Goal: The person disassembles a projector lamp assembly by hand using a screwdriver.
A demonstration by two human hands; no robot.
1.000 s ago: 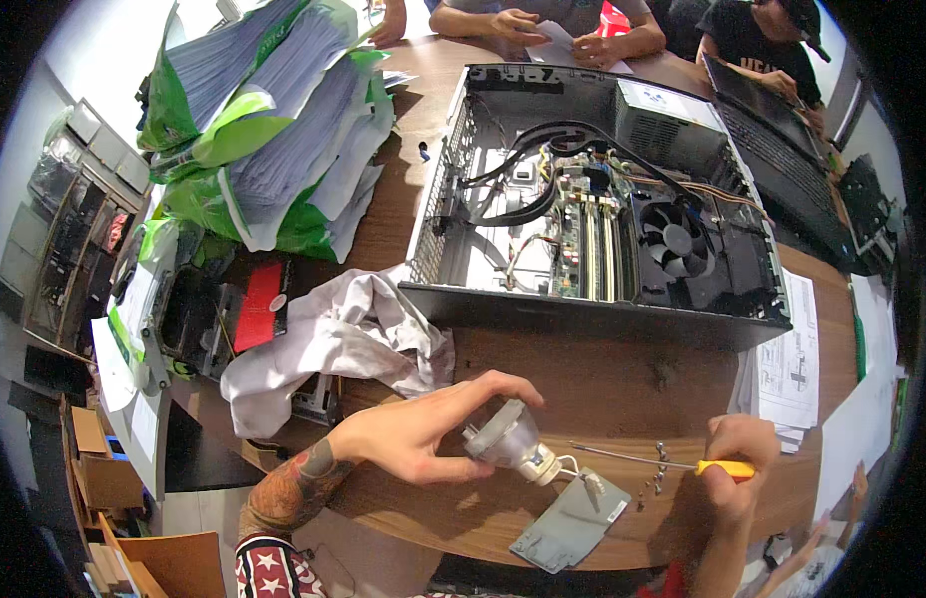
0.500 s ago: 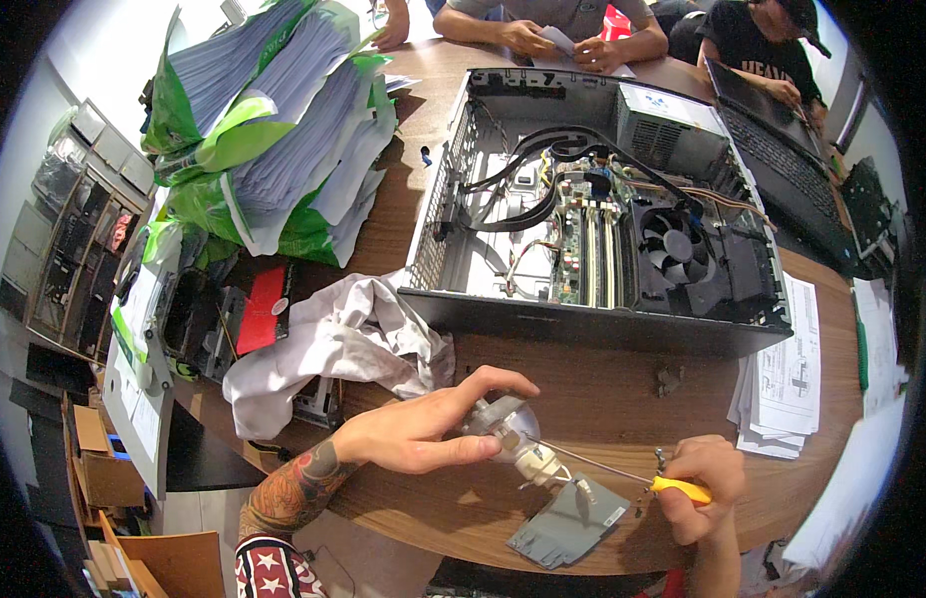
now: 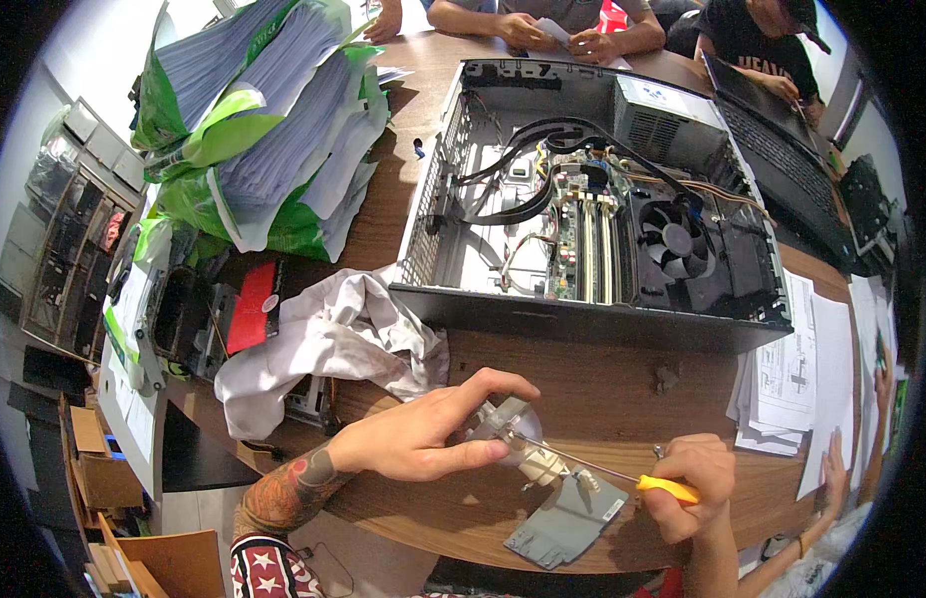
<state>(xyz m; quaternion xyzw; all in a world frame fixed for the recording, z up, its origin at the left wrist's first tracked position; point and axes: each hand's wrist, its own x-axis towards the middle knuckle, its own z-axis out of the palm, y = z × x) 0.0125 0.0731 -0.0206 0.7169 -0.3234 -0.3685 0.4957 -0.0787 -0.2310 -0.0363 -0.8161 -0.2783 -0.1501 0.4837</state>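
Between the thumb and fingers of my left hand (image 3: pixel 433 429) is a small lamp-like part (image 3: pixel 516 417), silvery and rounded, with a cream connector end (image 3: pixel 542 466) and short wires. My right hand (image 3: pixel 694 483) is closed around the yellow handle of a screwdriver (image 3: pixel 667 488). Its thin shaft points left, and the tip meets the silvery part near my left thumb. Below the connector a flat grey plate (image 3: pixel 564 526) lies at the table's near edge. A small dark screw-like piece (image 3: pixel 658 452) shows beside my right fingers.
An opened desktop computer case (image 3: pixel 592 319) stands beyond my hands. To its left are a crumpled whitish cloth (image 3: pixel 333 344), a red box (image 3: pixel 254 307) and green-wrapped paper stacks (image 3: pixel 283 149). Printed sheets (image 3: pixel 782 379) lie right. Another person's hand (image 3: pixel 834 468) touches paper there; others sit across the table.
A co-worker's arm and hand have come in at the lower right, with a white sheet now over the papers. My screwdriver hand has shifted slightly left; its tip stays at the part.
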